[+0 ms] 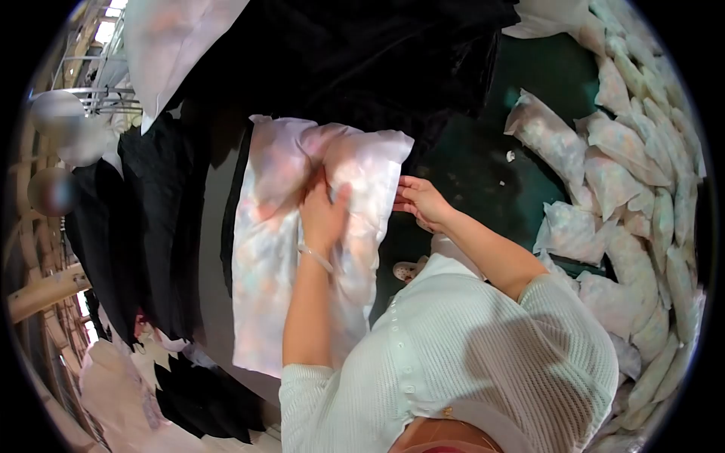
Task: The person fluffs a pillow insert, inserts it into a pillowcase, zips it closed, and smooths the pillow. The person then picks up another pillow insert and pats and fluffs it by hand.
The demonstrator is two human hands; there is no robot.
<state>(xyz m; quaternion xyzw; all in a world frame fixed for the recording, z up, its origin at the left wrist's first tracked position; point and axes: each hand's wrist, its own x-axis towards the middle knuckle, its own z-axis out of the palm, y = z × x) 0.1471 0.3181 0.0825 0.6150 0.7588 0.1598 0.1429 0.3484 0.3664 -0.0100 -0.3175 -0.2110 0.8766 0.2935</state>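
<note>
A long white pillow-like bag, padded with mottled multicoloured filling that shows through its thin cloth, lies in front of me. My left hand presses onto its middle, fingers and thumb apart, with creases spreading around it. At the bag's right edge is my right hand, its fingers stretched out and their tips at the seam. Whether those tips pinch the cloth is hard to make out.
Black cloth is heaped beyond the bag, and more black fabric hangs at the left. Many similar filled bags are piled on the right over the dark green floor. Pale cloth lies lower left.
</note>
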